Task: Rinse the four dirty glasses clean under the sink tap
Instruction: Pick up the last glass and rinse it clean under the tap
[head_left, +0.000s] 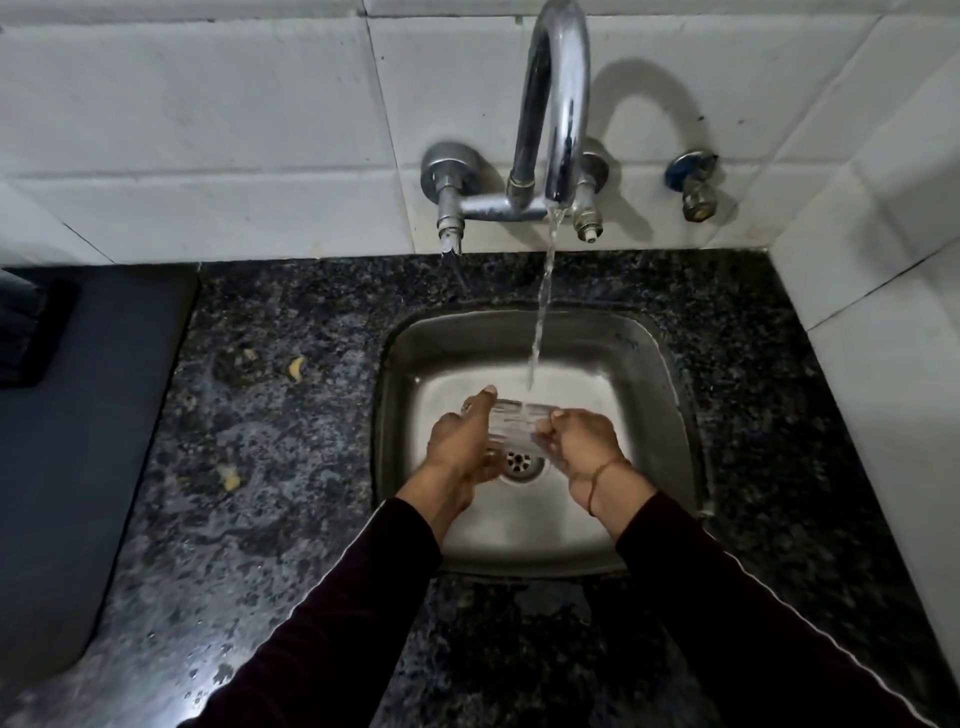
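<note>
With the left hand (460, 441) and right hand (579, 444) each closed on an end of the clear glass (511, 423) held sideways over the steel sink (670, 415), the person does best turning it so the tap stream (543, 312) sweeps every side.

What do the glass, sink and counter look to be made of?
Glass: clear glass or plastic, see-through. Sink: probably stainless steel, brushed grey with soft reflections. Counter: likely polished granite, dark speckled and glossy.
</note>
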